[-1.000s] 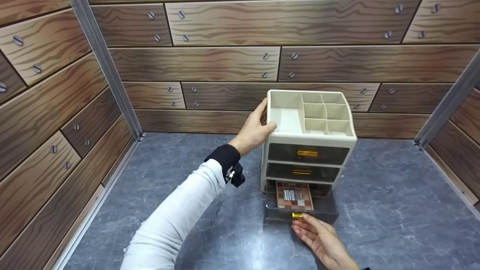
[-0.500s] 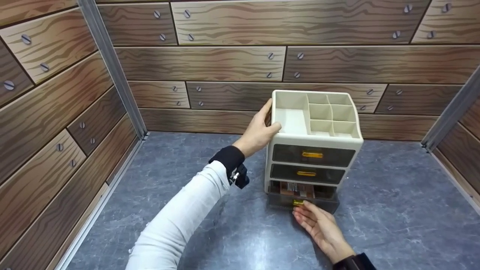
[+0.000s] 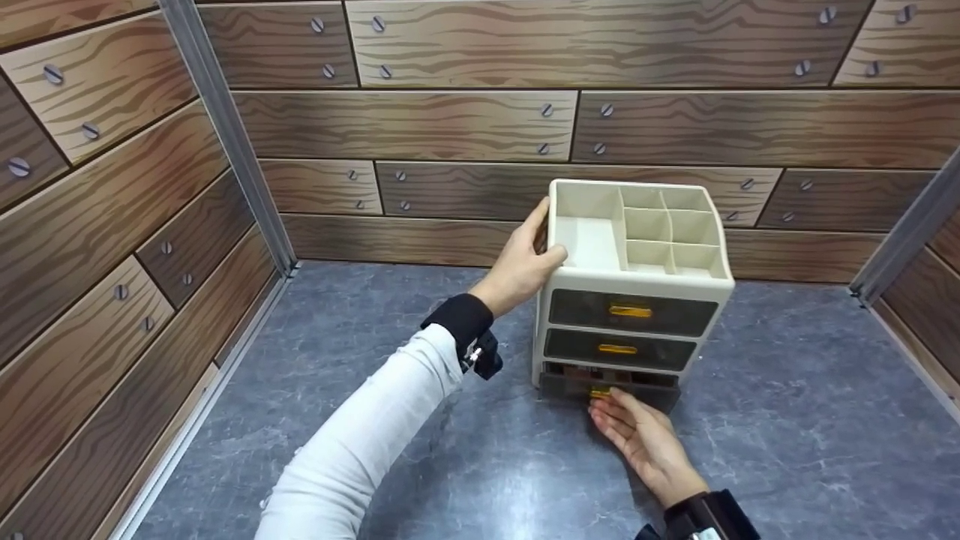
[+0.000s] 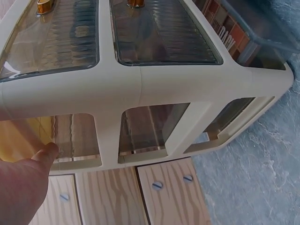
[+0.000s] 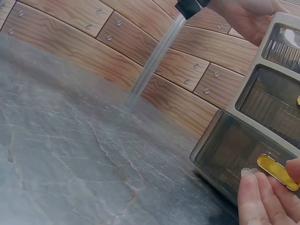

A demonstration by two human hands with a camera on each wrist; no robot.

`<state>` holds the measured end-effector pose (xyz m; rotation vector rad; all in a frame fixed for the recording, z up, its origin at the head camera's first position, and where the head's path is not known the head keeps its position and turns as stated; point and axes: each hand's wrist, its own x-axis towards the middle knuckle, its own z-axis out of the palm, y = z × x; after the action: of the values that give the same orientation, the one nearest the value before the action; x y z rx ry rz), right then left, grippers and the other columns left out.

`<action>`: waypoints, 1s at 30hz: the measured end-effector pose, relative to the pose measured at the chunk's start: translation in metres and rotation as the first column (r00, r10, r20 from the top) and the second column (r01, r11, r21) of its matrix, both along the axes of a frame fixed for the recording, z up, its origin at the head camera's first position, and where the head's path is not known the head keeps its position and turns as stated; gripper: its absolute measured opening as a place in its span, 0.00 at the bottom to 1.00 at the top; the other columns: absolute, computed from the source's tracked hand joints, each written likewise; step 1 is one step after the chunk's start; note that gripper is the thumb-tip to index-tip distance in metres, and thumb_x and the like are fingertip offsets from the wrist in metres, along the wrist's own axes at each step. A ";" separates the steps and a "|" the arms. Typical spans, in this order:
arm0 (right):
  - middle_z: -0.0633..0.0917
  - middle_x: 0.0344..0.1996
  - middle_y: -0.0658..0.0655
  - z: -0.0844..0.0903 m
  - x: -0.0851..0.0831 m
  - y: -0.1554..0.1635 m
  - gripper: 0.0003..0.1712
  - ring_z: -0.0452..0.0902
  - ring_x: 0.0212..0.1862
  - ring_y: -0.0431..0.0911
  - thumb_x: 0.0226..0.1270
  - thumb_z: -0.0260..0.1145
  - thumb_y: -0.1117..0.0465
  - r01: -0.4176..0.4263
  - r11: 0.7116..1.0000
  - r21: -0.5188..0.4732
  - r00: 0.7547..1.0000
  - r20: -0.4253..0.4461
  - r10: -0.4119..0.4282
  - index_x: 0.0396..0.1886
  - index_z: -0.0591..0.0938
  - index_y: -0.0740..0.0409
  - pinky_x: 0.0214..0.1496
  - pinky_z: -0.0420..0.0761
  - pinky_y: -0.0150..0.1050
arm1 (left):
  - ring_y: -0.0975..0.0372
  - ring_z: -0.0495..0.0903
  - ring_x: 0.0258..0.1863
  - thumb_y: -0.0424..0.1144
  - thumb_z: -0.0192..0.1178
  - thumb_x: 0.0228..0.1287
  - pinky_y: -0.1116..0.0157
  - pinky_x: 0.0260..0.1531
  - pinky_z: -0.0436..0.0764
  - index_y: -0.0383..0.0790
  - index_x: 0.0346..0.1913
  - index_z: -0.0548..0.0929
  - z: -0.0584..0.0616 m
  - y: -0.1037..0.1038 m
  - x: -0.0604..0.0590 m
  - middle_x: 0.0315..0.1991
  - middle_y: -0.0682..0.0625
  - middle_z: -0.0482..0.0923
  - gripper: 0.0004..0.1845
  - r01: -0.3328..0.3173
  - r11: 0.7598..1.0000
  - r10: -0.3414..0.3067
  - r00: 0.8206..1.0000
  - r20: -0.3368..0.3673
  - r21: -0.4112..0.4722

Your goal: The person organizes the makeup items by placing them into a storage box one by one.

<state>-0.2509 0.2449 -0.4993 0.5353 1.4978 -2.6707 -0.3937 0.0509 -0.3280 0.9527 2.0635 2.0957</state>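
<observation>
A cream desk organizer (image 3: 637, 289) with open top compartments and three smoky drawers stands on the grey stone-pattern surface. My left hand (image 3: 525, 262) grips its top left rim, thumb over the edge; in the left wrist view that hand (image 4: 23, 187) lies against the organizer's side (image 4: 187, 84). My right hand (image 3: 630, 427) presses straight fingers against the gold handle (image 3: 600, 391) of the bottom drawer (image 3: 570, 384), which sticks out only slightly. In the right wrist view the fingertips (image 5: 253, 192) touch the handle (image 5: 276, 172). A patterned palette box (image 4: 225, 33) lies inside that drawer.
Wood-pattern walls (image 3: 420, 127) with screw heads enclose the surface on three sides, with metal corner posts at left (image 3: 225, 142) and right (image 3: 900, 232). The grey surface (image 3: 360, 420) spreads around the organizer. The two upper drawers (image 3: 630, 311) are closed.
The bottom drawer has slid inward from well pulled out to almost closed, with my right hand following it. The palette box is now mostly hidden. My left hand kept its hold.
</observation>
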 end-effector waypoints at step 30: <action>0.90 0.34 0.57 -0.006 -0.021 0.001 0.12 0.90 0.40 0.48 0.82 0.59 0.63 0.022 0.999 -0.027 0.999 -0.043 -0.023 0.37 0.85 0.57 0.53 0.89 0.37 | 0.49 0.56 0.82 0.23 0.51 0.61 0.64 0.78 0.63 0.30 0.83 0.44 -0.006 0.003 -0.001 0.83 0.35 0.49 0.47 -0.028 0.999 0.028 1.000 0.011 0.030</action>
<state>-0.2722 0.2463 -0.5052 0.4993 1.4731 -2.7325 -0.3950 0.0538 -0.3344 0.9194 2.0584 2.1461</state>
